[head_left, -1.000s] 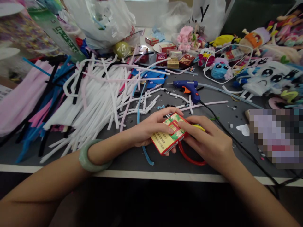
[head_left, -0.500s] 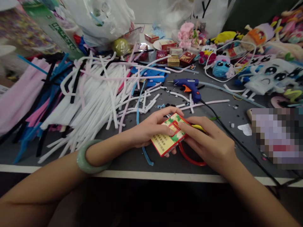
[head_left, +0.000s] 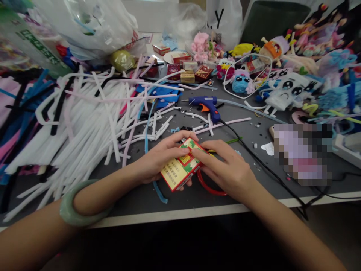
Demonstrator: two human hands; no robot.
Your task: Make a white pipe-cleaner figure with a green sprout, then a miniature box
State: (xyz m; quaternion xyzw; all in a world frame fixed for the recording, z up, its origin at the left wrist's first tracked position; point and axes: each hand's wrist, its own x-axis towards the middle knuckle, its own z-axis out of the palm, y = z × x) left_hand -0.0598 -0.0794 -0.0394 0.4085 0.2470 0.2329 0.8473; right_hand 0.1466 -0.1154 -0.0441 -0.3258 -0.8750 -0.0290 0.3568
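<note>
A red, yellow and green cigarette pack (head_left: 172, 175) is held tilted above the near part of the table, printed face up. My left hand (head_left: 156, 160) grips it from the left, thumb on top and fingers beneath; a green bangle (head_left: 81, 207) circles that wrist. From the right, my right hand (head_left: 234, 171) holds the same pack, its fingers at the upper right edge. Under the right hand a red curved handle (head_left: 210, 189) shows, the rest of that tool being mostly hidden. Beyond the hands lies a blue glue gun (head_left: 210, 105) with an orange trigger.
White fuzzy stems (head_left: 90, 116) cover the left side, with cut pieces nearer the middle. Small boxes (head_left: 187, 76) stand at the back. Plush figures (head_left: 290, 90) crowd the right rear. A blurred-out phone (head_left: 301, 154) lies at right, near the black cord (head_left: 254, 162).
My view has swung to the right, so the table's things sit further left in the picture. Both hands keep hold of the pack, with little change in grip.
</note>
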